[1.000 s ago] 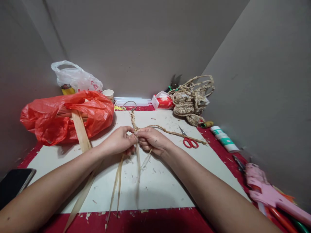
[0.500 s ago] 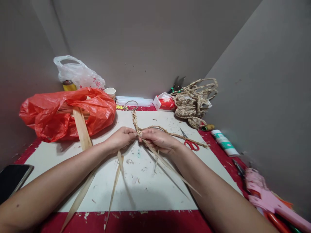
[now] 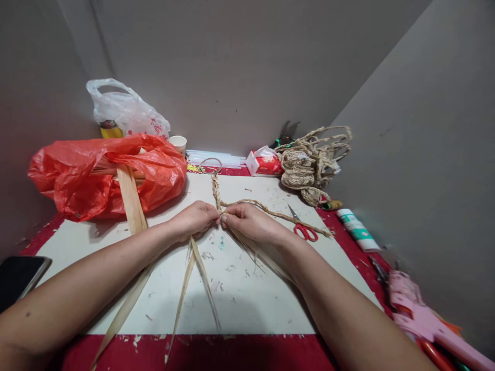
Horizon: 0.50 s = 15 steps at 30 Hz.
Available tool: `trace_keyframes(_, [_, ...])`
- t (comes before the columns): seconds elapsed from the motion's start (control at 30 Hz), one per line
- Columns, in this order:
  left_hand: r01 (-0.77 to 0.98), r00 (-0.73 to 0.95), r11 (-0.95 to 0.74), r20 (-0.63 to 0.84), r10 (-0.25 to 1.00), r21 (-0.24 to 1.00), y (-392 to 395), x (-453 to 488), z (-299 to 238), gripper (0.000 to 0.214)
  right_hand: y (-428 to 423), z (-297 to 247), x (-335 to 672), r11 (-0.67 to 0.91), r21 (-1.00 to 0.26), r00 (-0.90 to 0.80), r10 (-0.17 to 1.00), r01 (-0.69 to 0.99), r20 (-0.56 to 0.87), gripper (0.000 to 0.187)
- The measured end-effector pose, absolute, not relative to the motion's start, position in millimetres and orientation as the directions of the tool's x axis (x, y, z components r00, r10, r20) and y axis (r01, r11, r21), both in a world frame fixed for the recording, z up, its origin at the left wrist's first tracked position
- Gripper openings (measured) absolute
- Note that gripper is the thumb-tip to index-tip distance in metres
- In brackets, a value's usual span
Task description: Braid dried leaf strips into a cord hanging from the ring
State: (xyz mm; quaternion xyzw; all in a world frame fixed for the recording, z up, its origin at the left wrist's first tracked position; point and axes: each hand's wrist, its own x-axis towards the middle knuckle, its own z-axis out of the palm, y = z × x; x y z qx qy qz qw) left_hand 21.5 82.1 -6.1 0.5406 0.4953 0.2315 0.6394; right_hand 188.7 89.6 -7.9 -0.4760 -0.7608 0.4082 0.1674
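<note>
Head view: we record the worktop [image 3: 131,354]; a red plastic bag [image 3: 85,175], left of frame; the right hand [image 3: 255,222] and left hand [image 3: 195,217], centre; scissors [image 3: 306,233], right of centre; a fibre braid [image 3: 216,190], centre, lower end pinched by both hands' fingers [image 3: 232,220].

Craft workspace, scissors [image 3: 306,232], glue gun [image 3: 427,322], fibre cord [image 3: 299,167]

The braid [image 3: 215,189] is tan-brown; the strips [image 3: 198,255] at its six o'clock, pale straw. The white board [image 3: 263,288] is flecked dark, over crimson cloth [image 3: 193,353]. Nine o'clock, an orange-red bag [image 3: 77,175]; ten, a half-hidden jar [image 3: 111,131], seemingly yellow; three, a green-banded white roll [image 3: 358,230]; four, a pink glue gun [image 3: 416,315].
</note>
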Motion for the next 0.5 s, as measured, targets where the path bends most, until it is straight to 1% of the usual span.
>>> trace_keyframes(0.1, [0.19,0.411,0.352,-0.399,0.82,0.917,82,22,-5,0.02,85,-8,186,0.287,-0.7,-0.465,0.882,0.654,-0.073,0.026])
trace_keyframes(0.17, [0.202,0.388,0.347,-0.4,0.83,0.916,82,23,-6,0.02,84,-5,187,0.332,-0.642,-0.469,0.882,0.692,-0.05,0.026])
trace_keyframes(0.27, [0.248,0.344,0.315,-0.387,0.855,0.916,82,24,-9,0.021,83,4,193,0.349,-0.564,-0.462,0.884,0.749,-0.066,0.025])
trace_keyframes(0.33, [0.266,0.331,0.293,-0.372,0.867,0.918,81,25,-11,0.021,82,10,195,0.337,-0.551,-0.451,0.889,0.763,-0.081,0.024])
trace_keyframes(0.4, [0.257,0.332,0.277,-0.354,0.874,0.926,81,26,-12,0.021,79,14,192,0.321,-0.567,-0.438,0.895,0.758,-0.08,0.024])
trace_keyframes(0.5, [0.184,0.348,0.289,-0.337,0.875,0.939,81,25,-12,0.02,69,12,180,0.329,-0.59,-0.434,0.9,0.737,-0.041,0.024])
